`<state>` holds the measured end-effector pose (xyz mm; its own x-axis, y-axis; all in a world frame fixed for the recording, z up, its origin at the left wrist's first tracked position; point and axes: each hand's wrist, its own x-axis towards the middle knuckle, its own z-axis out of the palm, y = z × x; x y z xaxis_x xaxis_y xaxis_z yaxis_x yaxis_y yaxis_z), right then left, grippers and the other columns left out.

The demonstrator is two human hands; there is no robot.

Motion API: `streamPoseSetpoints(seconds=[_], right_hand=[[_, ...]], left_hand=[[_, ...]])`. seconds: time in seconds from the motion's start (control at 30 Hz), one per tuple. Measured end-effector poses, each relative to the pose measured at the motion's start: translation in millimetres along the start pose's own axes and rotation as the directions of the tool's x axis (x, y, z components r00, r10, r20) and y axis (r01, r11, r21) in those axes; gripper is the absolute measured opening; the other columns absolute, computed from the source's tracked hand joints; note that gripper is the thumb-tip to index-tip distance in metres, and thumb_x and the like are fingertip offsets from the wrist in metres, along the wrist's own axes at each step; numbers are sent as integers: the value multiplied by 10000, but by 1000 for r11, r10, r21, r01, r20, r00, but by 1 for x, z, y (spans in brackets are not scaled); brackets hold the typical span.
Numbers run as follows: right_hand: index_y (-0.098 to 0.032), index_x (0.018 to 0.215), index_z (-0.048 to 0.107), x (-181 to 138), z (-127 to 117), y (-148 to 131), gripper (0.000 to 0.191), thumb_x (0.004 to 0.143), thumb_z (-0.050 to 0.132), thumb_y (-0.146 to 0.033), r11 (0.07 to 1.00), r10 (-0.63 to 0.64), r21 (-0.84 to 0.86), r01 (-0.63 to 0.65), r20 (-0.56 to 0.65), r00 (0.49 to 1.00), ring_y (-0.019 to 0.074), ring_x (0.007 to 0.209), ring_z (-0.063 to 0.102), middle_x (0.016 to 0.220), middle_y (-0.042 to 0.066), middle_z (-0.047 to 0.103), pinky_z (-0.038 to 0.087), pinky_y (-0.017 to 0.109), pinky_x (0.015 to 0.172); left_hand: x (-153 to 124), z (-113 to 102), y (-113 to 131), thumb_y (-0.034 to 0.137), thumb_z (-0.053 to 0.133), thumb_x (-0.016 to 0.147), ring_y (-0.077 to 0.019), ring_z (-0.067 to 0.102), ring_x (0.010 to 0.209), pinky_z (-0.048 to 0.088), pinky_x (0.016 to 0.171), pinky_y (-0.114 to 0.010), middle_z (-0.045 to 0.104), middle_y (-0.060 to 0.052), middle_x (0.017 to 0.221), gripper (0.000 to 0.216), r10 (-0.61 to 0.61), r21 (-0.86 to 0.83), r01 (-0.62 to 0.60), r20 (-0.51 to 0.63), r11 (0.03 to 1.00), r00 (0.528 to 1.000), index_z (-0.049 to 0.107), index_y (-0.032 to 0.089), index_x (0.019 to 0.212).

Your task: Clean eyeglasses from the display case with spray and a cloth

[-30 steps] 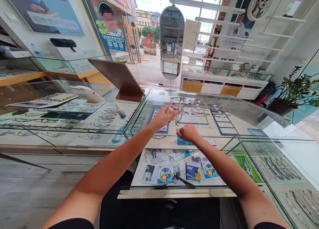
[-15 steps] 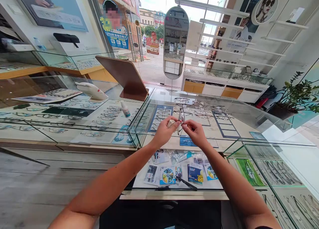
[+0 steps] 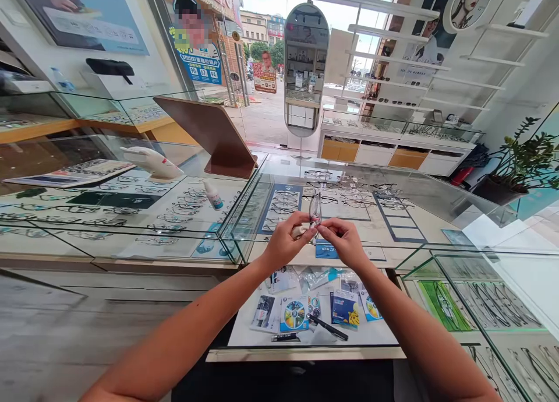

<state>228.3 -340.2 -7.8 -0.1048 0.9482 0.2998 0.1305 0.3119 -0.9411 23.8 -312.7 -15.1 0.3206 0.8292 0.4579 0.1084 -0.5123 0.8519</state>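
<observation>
A thin-framed pair of glasses (image 3: 315, 211) stands on edge between my hands, above the glass counter (image 3: 393, 227). My left hand (image 3: 286, 242) is closed on its lower part, with a small pale thing tucked in the fingers that I cannot make out. My right hand (image 3: 345, 242) pinches the same frame from the right. Both hands touch each other at the fingertips.
Under the hands an open drawer (image 3: 305, 349) holds lens packets and a black pen (image 3: 327, 327). Rows of frames lie in the glass cases. On the counter to the left are a small dropper bottle (image 3: 213, 194), a brown tilted mirror stand (image 3: 209, 137) and a white device (image 3: 151, 163). A potted plant (image 3: 519, 163) is far right.
My right hand rose from the counter and took hold of the glasses beside my left hand. Both hands with the frame then came slightly lower and nearer.
</observation>
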Motion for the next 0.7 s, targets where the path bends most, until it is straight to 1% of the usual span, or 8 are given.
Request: streamPoseSetpoints(seconds=[0.1,0.17,0.23,0.3,0.37,0.43,0.6,0.7], right_hand=[[-180,917,803,1,-2,3,593,884,782,-772,1000,7,-11,-7,-13,1000,127,624,297,619,-74,358,253,309,621],[-174,927,822,2,-3,5,586,889,783,-757,1000,6,-26,-6,-26,1000,126,627,294,622,-76,341,249,310,624],[-168,926,829,3,-4,6,576,890,785,-740,1000,2,-26,-3,-41,999,125,626,287,621,-78,330,246,312,626],[-165,920,830,4,-5,6,558,890,790,-721,1000,-7,-17,6,-62,998,125,623,286,614,-79,329,251,314,628],[-168,910,832,5,-6,5,537,885,803,-704,1000,-18,-9,17,-94,995,127,620,294,606,-78,330,260,315,629],[-175,896,838,6,-9,3,514,879,817,-689,1000,-30,1,30,-129,991,131,621,305,602,-74,336,267,317,629],[-198,856,852,7,-16,-2,443,875,846,-640,997,-64,31,71,-187,980,139,618,322,602,-52,379,268,326,622],[-210,852,862,8,-19,-2,421,858,861,-631,997,-60,40,70,-211,976,146,621,328,607,-38,418,273,331,617]], left_hand=[[-1,-1,-1,602,764,1010,-190,672,778,532,733,-318,784,-59,1028,385,-8,91,9,-9,996,1000,761,255,1178],[-1,-1,-1,647,766,1002,-175,584,684,475,663,-313,732,-29,890,424,-27,114,30,-23,993,999,764,259,1174],[0,1,0,668,778,991,-170,545,652,445,628,-305,671,-6,794,450,-64,82,66,-29,994,998,762,256,1171],[3,4,3,673,799,975,-165,566,670,471,632,-296,700,-14,837,468,-97,9,97,-22,995,995,760,249,1167],[8,7,9,679,827,950,-166,627,738,535,681,-291,772,-47,986,490,-107,-65,105,-22,992,994,761,239,1156],[16,9,14,700,858,917,-173,673,801,588,728,-293,800,-72,1101,527,-98,-117,96,-15,989,995,770,226,1132],[34,12,20,738,949,794,-175,703,826,639,732,-287,804,-76,1098,631,-109,-205,114,35,972,993,789,198,1078],[36,14,21,733,953,794,-187,722,843,647,731,-291,819,-83,1112,612,-103,-211,103,12,972,995,806,206,1069]])
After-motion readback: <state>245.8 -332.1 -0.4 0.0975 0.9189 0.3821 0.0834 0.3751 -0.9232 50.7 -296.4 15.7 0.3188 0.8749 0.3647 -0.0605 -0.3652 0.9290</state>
